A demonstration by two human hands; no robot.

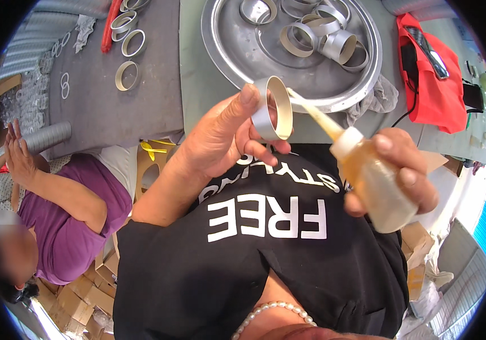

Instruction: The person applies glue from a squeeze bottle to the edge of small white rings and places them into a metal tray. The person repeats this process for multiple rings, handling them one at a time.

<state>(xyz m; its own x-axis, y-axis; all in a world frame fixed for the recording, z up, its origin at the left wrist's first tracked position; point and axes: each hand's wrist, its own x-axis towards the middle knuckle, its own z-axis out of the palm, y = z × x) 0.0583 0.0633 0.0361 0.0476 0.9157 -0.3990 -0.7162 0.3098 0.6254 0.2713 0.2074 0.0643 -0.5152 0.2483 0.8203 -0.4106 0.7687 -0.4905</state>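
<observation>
Between the thumb and fingers of my left hand (220, 127) is a silver ring (263, 116) with a pale cream inner face, held on edge in front of my chest. My right hand (404, 170) grips a translucent squeeze bottle (382, 190) with a white collar and a long thin nozzle. It leans up and to the left, and amber liquid shows in its upper part. The nozzle's tip lies just right of the ring's rim; whether they touch I cannot tell. Beyond my hands sits a round metal tray (220, 56) holding several similar rings (298, 39).
More rings (127, 76) stand on the grey table at left, near a red tube-like strip (109, 25). A phone (427, 54) rests on a red bag (438, 105) at right. A grey cloth (376, 96) lies beside the tray. At left, another person's hands (22, 156) are near a stacked grey cylinder (50, 136).
</observation>
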